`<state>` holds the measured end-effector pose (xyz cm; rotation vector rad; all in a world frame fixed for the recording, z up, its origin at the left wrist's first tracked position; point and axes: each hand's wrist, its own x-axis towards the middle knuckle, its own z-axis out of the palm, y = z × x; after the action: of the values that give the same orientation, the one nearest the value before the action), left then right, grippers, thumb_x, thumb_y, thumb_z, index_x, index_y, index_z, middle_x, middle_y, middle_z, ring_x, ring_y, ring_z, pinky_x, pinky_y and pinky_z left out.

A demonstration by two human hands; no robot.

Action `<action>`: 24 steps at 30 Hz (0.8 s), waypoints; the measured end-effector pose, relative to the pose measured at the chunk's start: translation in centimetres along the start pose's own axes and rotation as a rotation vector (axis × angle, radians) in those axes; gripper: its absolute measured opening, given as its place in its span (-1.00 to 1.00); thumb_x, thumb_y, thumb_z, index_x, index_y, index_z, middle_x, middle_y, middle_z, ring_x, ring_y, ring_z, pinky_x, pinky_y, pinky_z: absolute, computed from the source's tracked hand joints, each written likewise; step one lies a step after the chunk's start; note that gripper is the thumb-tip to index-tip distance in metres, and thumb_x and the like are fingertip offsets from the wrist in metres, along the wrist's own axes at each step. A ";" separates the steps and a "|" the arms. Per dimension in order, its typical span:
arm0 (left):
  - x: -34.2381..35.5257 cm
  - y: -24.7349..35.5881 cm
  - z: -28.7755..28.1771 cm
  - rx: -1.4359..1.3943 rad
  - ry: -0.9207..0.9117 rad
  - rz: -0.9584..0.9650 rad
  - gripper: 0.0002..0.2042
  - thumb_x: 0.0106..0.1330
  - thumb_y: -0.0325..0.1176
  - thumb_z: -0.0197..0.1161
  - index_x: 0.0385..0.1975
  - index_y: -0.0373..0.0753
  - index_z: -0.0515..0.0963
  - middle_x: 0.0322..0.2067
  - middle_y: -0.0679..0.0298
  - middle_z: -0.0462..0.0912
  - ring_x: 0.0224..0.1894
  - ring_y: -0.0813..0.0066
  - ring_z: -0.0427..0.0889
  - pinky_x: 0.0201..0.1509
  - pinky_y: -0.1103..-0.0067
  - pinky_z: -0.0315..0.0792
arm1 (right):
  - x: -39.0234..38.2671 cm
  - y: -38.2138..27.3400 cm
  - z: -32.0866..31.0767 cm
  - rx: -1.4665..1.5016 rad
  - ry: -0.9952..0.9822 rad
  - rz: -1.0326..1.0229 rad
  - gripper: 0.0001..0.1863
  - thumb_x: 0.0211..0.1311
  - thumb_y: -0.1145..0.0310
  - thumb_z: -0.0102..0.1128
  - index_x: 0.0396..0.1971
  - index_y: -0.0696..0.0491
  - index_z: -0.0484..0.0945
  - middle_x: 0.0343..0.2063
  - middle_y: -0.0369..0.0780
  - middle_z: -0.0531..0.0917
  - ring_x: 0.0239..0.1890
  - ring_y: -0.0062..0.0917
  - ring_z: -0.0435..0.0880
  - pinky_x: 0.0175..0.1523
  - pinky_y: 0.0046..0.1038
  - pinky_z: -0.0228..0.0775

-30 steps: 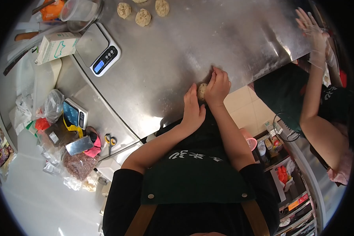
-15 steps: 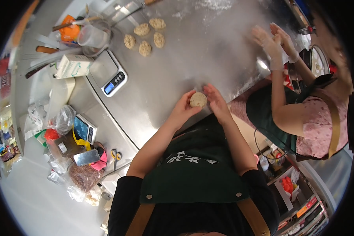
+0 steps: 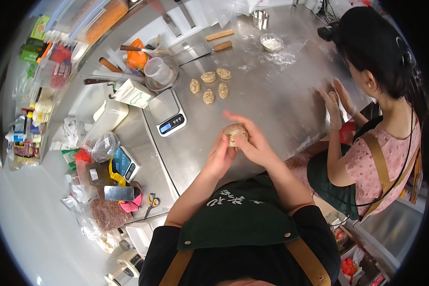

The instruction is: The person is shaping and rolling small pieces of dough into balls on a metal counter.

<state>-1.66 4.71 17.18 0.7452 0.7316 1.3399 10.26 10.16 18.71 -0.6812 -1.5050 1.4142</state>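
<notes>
My left hand [image 3: 220, 158] and my right hand [image 3: 256, 145] cup a round, speckled dough ball [image 3: 235, 131] between them, above the near edge of the steel table [image 3: 271, 105]. The left fingers curl round its side; the right thumb presses on its face, and a right fingertip lifts away, blurred. Several flattened dough pieces [image 3: 209, 76] lie farther back on the table. Left of these hands sits a white digital scale [image 3: 172, 121] with a lit display.
A co-worker [image 3: 372, 162] stands close at my right, gloved hands [image 3: 332, 97] low over the table. A glass bowl [image 3: 271, 43] and steel cup [image 3: 260, 20] are at the back. Knife handles [image 3: 221, 46], containers [image 3: 157, 71], a carton [image 3: 131, 93], bags [image 3: 105, 214] and scissors [image 3: 152, 202] crowd the left.
The camera view has tilted up, showing more of the back and the co-worker's head. My hands have closed in round the dough ball, which earlier showed between spread fingers.
</notes>
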 end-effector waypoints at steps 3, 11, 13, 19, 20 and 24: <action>-0.2 2.4 -0.2 -0.153 -0.074 -0.162 -0.37 0.39 0.18 -0.31 0.20 -0.25 0.21 0.07 0.20 0.41 0.17 0.34 0.38 0.24 0.34 0.25 | 1.4 -3.3 -0.1 0.038 0.082 -0.153 -0.68 0.28 0.41 0.02 0.01 0.15 0.45 -0.06 -0.13 0.61 0.15 -0.32 0.47 0.37 -0.19 0.01; -1.1 1.2 2.7 0.275 0.213 0.054 -0.24 0.28 0.33 -0.33 0.18 -0.28 0.19 -0.01 0.16 0.45 0.04 0.38 0.48 -0.03 0.46 0.44 | 0.9 -2.0 1.3 0.309 0.025 0.209 -0.45 0.16 0.23 0.20 0.10 0.21 0.40 0.07 -0.11 0.52 0.04 -0.39 0.58 0.26 -0.27 0.22; -1.4 1.8 2.4 0.249 0.192 0.023 -0.23 0.28 0.33 -0.32 0.19 -0.29 0.17 0.01 0.16 0.44 0.05 0.38 0.47 -0.02 0.45 0.43 | 0.7 -3.1 1.3 0.340 -0.023 0.141 -0.53 0.14 0.33 0.20 0.04 0.21 0.45 0.00 -0.13 0.57 0.05 -0.38 0.57 0.28 -0.29 0.19; -2.3 3.2 0.8 -0.076 -0.094 -0.203 -0.25 0.32 0.29 -0.28 0.19 -0.33 0.14 0.04 0.16 0.37 0.06 0.42 0.40 0.09 0.47 0.33 | 2.1 -3.0 -0.4 -0.091 -0.303 -0.247 -0.53 0.21 0.30 0.11 0.08 0.21 0.40 0.04 -0.10 0.53 0.09 -0.37 0.53 0.36 -0.26 0.00; -2.4 2.9 1.2 -0.120 -0.126 -0.122 -0.27 0.33 0.27 -0.28 0.16 -0.34 0.16 -0.01 0.17 0.40 -0.04 0.48 0.44 0.03 0.57 0.35 | 2.1 -2.3 -0.6 -0.072 -0.476 -0.254 -0.49 0.21 0.29 0.11 0.13 0.20 0.35 0.15 -0.07 0.44 0.16 -0.34 0.47 0.39 -0.26 -0.07; -2.3 1.6 3.2 0.428 0.235 0.198 -0.15 0.21 0.40 -0.27 0.21 -0.32 0.14 0.02 0.14 0.42 0.13 0.32 0.42 0.20 0.38 0.29 | 1.1 -0.5 0.6 0.077 -0.300 -0.185 -0.50 0.21 0.27 0.11 0.12 0.20 0.36 0.15 -0.07 0.44 0.20 -0.33 0.43 0.40 -0.20 -0.12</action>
<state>-0.16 2.43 20.39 1.0298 1.1799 1.4839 9.38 10.73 19.54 -0.2815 -1.6858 1.4682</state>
